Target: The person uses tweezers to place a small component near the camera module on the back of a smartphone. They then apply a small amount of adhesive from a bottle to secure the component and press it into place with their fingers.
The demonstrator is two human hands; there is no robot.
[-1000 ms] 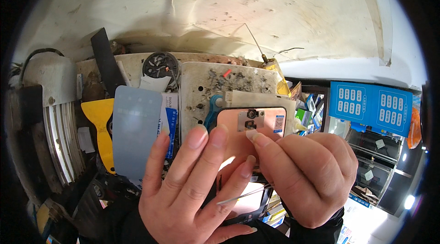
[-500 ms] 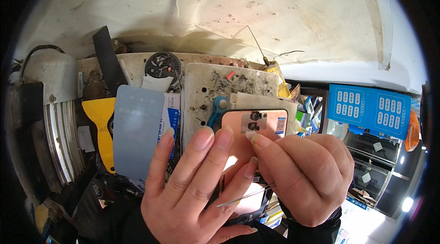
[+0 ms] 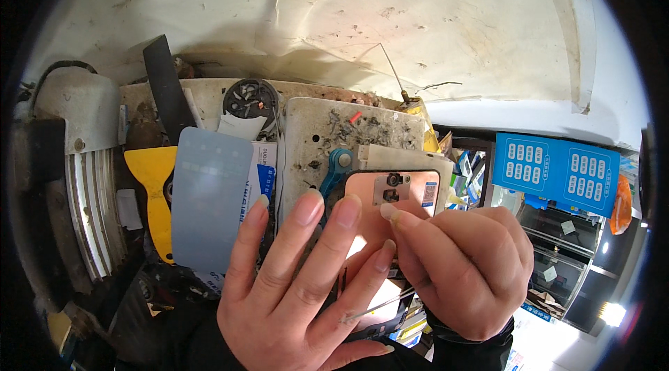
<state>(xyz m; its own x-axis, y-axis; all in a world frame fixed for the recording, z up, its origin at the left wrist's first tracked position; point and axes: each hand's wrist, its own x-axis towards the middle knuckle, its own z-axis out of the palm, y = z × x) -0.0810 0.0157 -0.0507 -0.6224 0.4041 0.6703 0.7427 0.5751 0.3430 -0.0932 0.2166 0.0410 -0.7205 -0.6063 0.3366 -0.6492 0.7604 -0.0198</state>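
I hold a flat copper-coloured phone part (image 3: 390, 197) with a dark camera block near its top edge, close in front of the camera. My left hand (image 3: 300, 287) lies over its left and lower side with the fingers stretched up across it. My right hand (image 3: 463, 266) grips its right side, thumb tip pressed on the copper face just below the camera block. A thin metal tweezer (image 3: 380, 307) sticks out between the two hands at the bottom. Most of the part's lower half is hidden by my fingers.
A pale blue-grey plastic sheet (image 3: 209, 197) leans at the left beside a yellow scraper (image 3: 157, 190). Behind the part stands a dirty white work plate (image 3: 341, 130) with a blue tool (image 3: 334, 169). A blue card (image 3: 554, 172) with keypad pictures sits at the right above glass display shelves (image 3: 564, 259).
The copper part has stayed in both hands and shifted slightly up and right. My right thumb has slid closer under the camera block.
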